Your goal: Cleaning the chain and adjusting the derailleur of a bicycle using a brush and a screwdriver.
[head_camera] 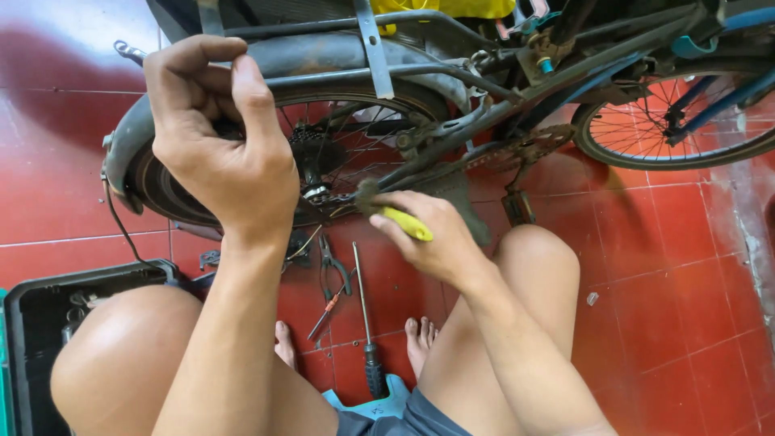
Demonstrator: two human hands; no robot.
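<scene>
My left hand [218, 137] is raised in front of the bicycle's rear wheel [339, 145], fingers curled over the tyre near the grey mudguard [323, 52]. A yellow-handled brush [404, 222] is gripped in my right hand [432, 234], its dark bristle end [367, 194] against the chain and rear cogs [311, 157]. Whether my left hand grips the tyre or only rests on it is unclear.
The bicycle stands on a red tiled floor [662, 266]; its front wheel [686, 121] is at the upper right. Pliers [333, 270], a long screwdriver [365, 323] and a small red-handled tool [325, 311] lie between my knees. A black toolbox [48, 323] sits at left.
</scene>
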